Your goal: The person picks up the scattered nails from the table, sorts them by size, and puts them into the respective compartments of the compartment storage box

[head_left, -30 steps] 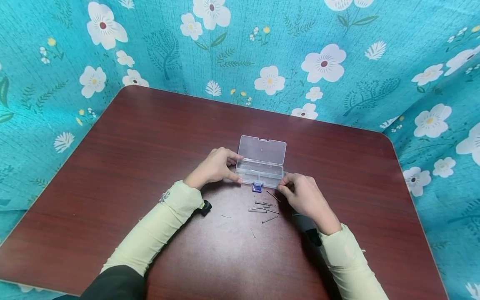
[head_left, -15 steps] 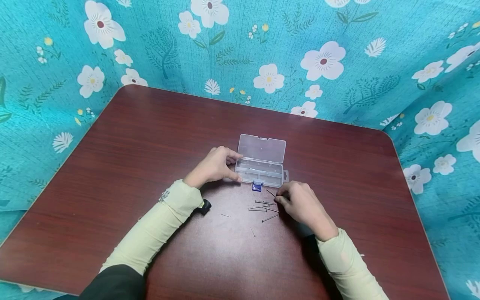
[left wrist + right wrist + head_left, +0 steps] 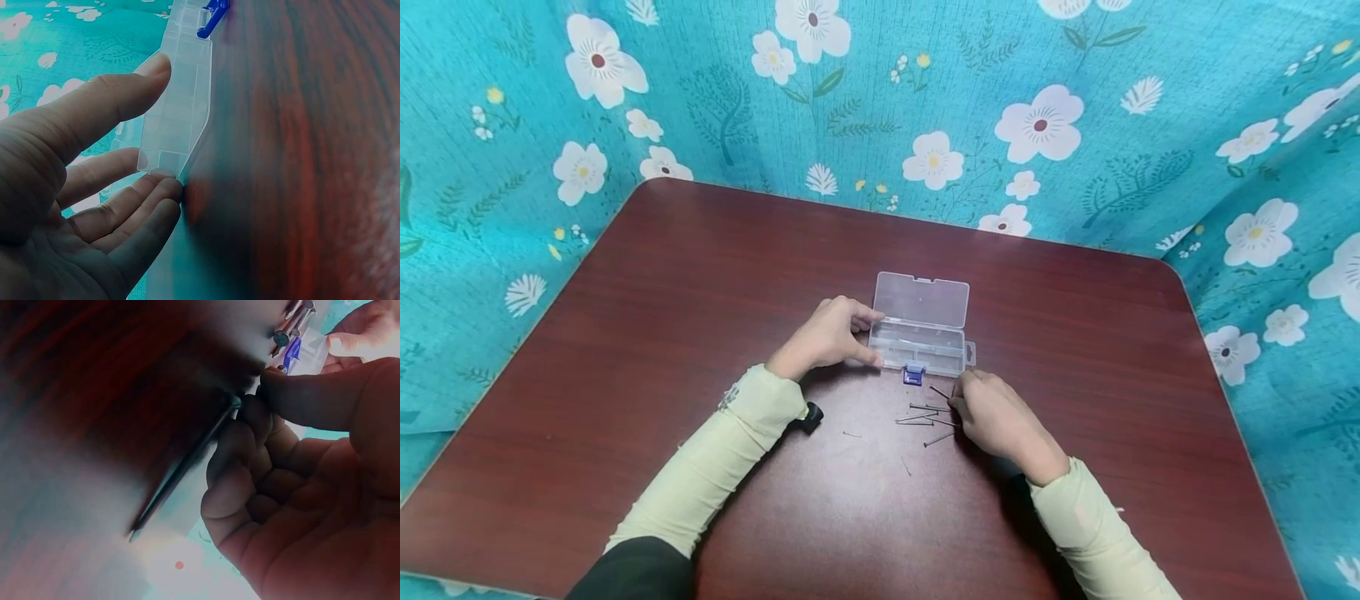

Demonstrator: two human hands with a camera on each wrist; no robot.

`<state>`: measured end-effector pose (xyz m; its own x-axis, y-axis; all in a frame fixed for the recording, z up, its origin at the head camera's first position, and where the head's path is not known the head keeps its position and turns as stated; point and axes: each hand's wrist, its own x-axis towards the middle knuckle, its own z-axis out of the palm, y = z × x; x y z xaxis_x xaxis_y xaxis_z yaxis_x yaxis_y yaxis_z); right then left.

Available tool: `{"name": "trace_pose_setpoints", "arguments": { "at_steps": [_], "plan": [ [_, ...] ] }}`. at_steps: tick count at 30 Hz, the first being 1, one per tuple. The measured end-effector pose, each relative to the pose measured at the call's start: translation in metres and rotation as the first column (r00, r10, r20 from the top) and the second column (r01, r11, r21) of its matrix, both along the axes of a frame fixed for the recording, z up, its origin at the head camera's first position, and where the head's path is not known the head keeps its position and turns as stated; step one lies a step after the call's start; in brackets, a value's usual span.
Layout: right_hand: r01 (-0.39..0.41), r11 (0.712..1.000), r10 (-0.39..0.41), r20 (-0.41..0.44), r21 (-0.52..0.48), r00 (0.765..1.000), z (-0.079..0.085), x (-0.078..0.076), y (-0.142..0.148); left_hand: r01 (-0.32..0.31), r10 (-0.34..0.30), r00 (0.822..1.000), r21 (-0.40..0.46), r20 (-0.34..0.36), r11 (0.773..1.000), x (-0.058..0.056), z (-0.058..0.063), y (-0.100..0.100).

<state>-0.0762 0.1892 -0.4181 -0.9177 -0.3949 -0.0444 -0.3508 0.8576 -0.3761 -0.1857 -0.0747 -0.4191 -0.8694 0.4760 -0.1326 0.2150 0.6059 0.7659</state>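
Note:
A clear plastic compartment box (image 3: 917, 346) with a blue latch (image 3: 913, 375) stands on the table, its lid (image 3: 922, 300) raised. My left hand (image 3: 833, 333) holds the box's left end, thumb at the front and fingers at the side and back. Just in front of the box lies a loose group of nails (image 3: 917, 419). My right hand (image 3: 1000, 417) is at their right side, thumb and forefinger pinching a nail (image 3: 938, 391) near the box; the fingers partly hide its end. Another nail (image 3: 181, 469) lies on the table beside the right fingers in the right wrist view.
Two thin small nails lie apart, one thin nail (image 3: 852, 433) towards the left arm and another thin nail (image 3: 906, 467) nearer the viewer. The brown table (image 3: 737, 242) backs onto a blue flowered curtain (image 3: 880, 108).
My right hand has left the right end of the box and come down towards the nails, uncovering the box's hanging tab. The left hand stays on the box.

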Motion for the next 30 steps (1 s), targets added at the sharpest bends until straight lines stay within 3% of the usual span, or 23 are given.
{"name": "trace_pose_setpoints", "arguments": {
  "at_steps": [9, 15, 30],
  "plan": [
    [-0.011, 0.993, 0.013, 0.014, -0.118, 1.0, 0.002, 0.0, 0.004, -0.003, 0.003, 1.0, -0.005, -0.008, 1.0, 0.003, 0.002, 0.001],
    [-0.033, 0.979, 0.029, -0.023, -0.203, 0.999, 0.008, -0.004, 0.008, -0.002, 0.002, 1.0, -0.013, -0.02, 1.0, 0.002, 0.003, 0.001],
    [0.071, 0.948, -0.082, -0.023, -0.311, 0.996, 0.011, -0.03, 0.006, -0.004, 0.003, 1.0, -0.015, -0.008, 1.0, 0.0, 0.003, 0.0]
  ]
}}
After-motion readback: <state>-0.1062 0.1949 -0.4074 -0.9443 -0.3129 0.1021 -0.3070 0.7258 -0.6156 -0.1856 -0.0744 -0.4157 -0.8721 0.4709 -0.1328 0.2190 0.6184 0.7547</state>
